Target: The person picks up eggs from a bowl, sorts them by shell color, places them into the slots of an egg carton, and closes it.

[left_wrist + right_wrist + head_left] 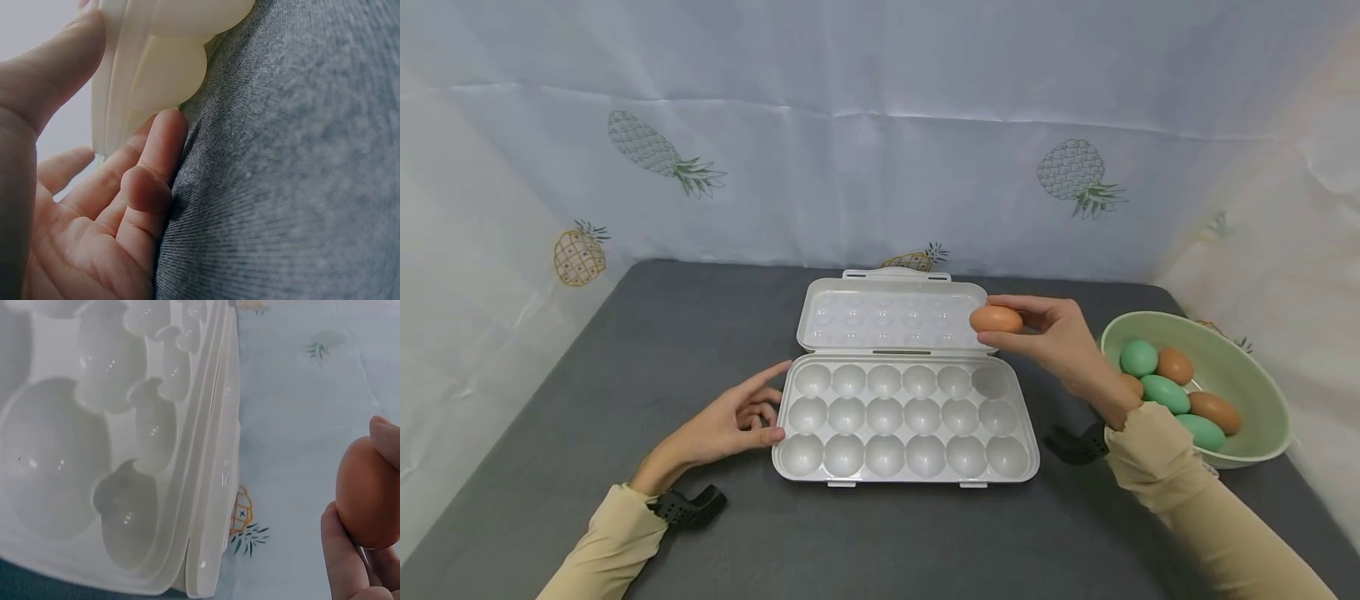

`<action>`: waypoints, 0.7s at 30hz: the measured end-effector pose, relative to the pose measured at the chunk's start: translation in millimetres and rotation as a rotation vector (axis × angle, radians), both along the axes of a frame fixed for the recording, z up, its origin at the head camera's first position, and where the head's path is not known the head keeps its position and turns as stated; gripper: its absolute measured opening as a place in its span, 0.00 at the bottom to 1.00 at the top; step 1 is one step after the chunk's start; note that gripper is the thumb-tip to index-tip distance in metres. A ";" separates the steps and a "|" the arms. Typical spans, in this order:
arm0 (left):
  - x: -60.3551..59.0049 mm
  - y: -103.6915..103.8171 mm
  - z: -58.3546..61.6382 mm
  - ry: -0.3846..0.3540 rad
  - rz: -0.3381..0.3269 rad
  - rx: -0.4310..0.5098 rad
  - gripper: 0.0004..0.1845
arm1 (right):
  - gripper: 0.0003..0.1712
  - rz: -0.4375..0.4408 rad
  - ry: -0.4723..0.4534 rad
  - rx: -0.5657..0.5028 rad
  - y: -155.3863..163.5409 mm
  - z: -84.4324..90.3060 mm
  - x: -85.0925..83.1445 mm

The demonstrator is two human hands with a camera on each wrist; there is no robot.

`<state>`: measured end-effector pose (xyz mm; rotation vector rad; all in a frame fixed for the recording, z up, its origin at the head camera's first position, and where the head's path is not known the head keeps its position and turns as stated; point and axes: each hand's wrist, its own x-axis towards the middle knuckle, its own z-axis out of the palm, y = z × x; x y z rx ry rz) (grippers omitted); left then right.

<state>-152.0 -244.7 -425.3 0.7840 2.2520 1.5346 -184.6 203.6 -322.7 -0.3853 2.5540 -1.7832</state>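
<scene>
The right hand [1060,342] pinches a brown egg [996,319] between thumb and fingertips, holding it in the air above the far right corner of the tray [904,421], just in front of the open lid [891,315]. The left hand [733,423] rests on the gray tabletop [647,367] with fingers loosely spread, its fingertips touching the tray's left edge and holding nothing. All the tray's cups show bare. A green bowl [1255,392] of brown and green eggs sits at the right, near the right wrist.
</scene>
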 end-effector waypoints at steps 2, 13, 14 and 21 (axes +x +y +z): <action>0.0 0.1 0.6 -0.003 0.000 -0.001 0.48 | 0.31 0.010 0.005 0.014 -4.7 -0.2 -1.1; -0.8 0.2 0.6 -0.012 -0.010 0.009 0.48 | 0.31 0.116 -0.005 0.001 -44.3 -5.9 -12.9; -1.1 0.1 0.4 -0.014 -0.009 0.009 0.48 | 0.31 0.122 -0.012 0.000 -49.0 -5.8 -13.6; -1.6 -1.3 0.5 -0.019 -0.006 0.011 0.48 | 0.30 0.159 -0.036 -0.018 -81.0 -5.3 -17.2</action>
